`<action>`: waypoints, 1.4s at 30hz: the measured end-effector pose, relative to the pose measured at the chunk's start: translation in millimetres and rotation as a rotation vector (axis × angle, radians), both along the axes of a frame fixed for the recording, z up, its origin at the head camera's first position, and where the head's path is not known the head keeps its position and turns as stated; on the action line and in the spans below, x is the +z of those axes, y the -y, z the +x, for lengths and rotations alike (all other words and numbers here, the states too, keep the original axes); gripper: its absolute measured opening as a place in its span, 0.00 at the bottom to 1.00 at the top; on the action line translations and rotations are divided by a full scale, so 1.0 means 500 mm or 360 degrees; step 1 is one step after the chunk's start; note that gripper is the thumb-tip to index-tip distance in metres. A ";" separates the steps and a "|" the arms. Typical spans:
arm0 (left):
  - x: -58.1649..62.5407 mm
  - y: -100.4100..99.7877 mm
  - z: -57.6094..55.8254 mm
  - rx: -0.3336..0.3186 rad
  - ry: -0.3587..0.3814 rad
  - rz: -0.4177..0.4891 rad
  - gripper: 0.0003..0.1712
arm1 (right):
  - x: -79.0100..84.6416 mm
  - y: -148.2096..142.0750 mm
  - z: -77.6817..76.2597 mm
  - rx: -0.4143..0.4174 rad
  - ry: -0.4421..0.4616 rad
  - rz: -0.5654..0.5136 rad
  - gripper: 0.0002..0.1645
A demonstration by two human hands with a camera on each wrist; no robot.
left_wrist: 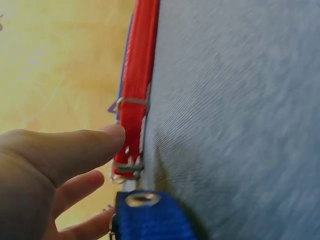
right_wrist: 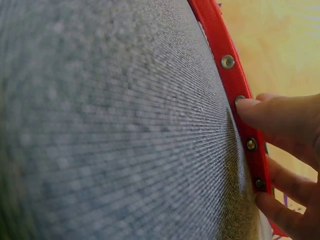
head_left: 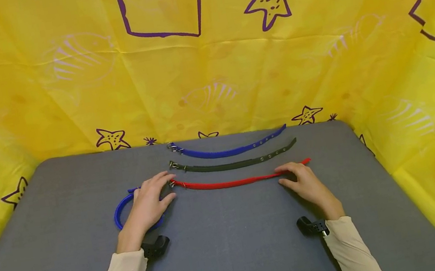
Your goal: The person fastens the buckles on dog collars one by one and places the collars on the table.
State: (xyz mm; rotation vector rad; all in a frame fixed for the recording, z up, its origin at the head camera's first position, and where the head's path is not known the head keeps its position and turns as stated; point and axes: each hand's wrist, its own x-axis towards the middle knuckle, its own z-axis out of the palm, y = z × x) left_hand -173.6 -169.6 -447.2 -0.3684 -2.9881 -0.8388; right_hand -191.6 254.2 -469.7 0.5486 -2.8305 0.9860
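Observation:
A red collar [head_left: 225,184] lies stretched across the grey table, its metal buckle at the left end. My left hand [head_left: 149,202] is spread with its fingertips at that buckle [left_wrist: 127,167]; in the left wrist view the thumb overlaps the strap's edge. On the holed end of the strap [right_wrist: 227,62], my right hand [head_left: 307,185] rests its fingers, loosely bent, with the thumb apart from the index finger. A coiled blue collar [head_left: 117,215] sits under and beside my left hand, partly hidden by it.
Behind the red collar lie a dark green collar [head_left: 226,166] and a straight blue collar [head_left: 224,153], both with buckles to the left. The grey table [head_left: 235,254] ends at a yellow patterned cloth [head_left: 208,71] behind and at both sides.

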 end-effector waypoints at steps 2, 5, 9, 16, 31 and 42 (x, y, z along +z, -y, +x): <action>-0.003 -0.005 0.001 -0.0014 -0.0005 -0.0011 0.28 | 0.001 0.000 -0.001 0.0011 0.0006 0.0005 0.17; -0.005 -0.010 0.002 -0.0016 -0.0043 -0.0013 0.25 | 0.002 -0.001 -0.001 0.0032 0.0012 0.0008 0.16; -0.007 -0.009 0.001 0.0008 -0.0068 0.0008 0.15 | 0.002 -0.003 -0.001 0.0036 0.0024 0.0012 0.15; -0.011 -0.001 -0.001 0.0028 0.0013 -0.0020 0.07 | 0.002 -0.023 0.004 -0.0132 0.0000 0.0135 0.10; 0.007 0.020 -0.003 0.0029 0.0063 0.0134 0.05 | 0.020 -0.040 0.007 -0.0184 -0.0129 0.0197 0.05; 0.029 0.052 -0.002 0.0007 0.0207 0.0621 0.13 | 0.020 -0.033 0.007 -0.0102 -0.0076 0.0070 0.05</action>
